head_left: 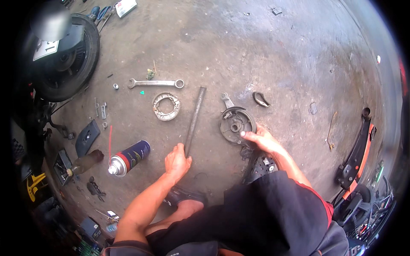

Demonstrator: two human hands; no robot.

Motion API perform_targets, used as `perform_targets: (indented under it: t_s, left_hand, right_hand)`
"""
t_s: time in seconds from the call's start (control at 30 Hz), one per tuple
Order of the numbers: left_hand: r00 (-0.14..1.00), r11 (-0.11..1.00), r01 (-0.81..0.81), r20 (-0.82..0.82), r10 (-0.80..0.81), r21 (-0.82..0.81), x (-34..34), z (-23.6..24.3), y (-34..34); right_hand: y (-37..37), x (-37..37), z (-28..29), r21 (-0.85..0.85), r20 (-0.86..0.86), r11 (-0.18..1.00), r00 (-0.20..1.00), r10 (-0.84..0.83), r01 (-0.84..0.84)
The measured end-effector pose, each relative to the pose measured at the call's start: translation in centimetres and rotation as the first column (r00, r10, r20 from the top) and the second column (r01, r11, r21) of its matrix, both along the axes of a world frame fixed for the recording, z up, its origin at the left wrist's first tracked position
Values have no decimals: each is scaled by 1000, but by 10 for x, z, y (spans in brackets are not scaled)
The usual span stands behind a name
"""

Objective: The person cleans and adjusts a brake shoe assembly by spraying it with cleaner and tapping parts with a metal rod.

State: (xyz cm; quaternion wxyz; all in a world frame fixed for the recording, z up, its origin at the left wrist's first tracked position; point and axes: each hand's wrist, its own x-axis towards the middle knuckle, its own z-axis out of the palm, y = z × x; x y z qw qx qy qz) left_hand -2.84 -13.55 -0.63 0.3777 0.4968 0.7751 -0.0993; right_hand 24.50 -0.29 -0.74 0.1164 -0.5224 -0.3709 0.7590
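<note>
My left hand (177,161) is closed around the near end of a long grey metal rod (195,117) that lies on the concrete floor, pointing away from me. My right hand (261,139) rests with its fingertips on the near rim of a round metal brake plate (236,124) with a lever arm at its top. A pair of curved brake shoes (166,106) lies left of the rod, and a combination wrench (156,82) lies beyond them.
A spray can (129,157) with a red straw lies at the left. A motorcycle wheel (68,55) stands at the far left, with small parts and tools scattered near it. A black and orange tool (358,151) lies at the right. My sandalled feet (260,167) are below.
</note>
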Motion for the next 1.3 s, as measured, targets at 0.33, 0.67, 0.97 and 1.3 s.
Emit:
perform_targets:
  t_s: [0.33, 0.67, 0.97, 1.3]
  left_hand:
    - [564, 743, -625, 519, 643, -242, -6, 15, 39]
    - [319, 657, -753, 852, 414, -38, 41, 72, 144]
    - [589, 858, -464, 800, 113, 221, 32, 114, 158]
    - [625, 920, -264, 778, -64, 288, 28, 122, 165]
  right_hand:
    - [-15, -6, -10, 441, 173, 895, 985, -9, -69]
    - [-13, -19, 7, 898, 429, 167, 896, -114, -408]
    - [28, 12, 21, 237, -345, 971, 936, 65, 20]
    - [57, 1, 21, -77, -491, 997, 870, -46, 10]
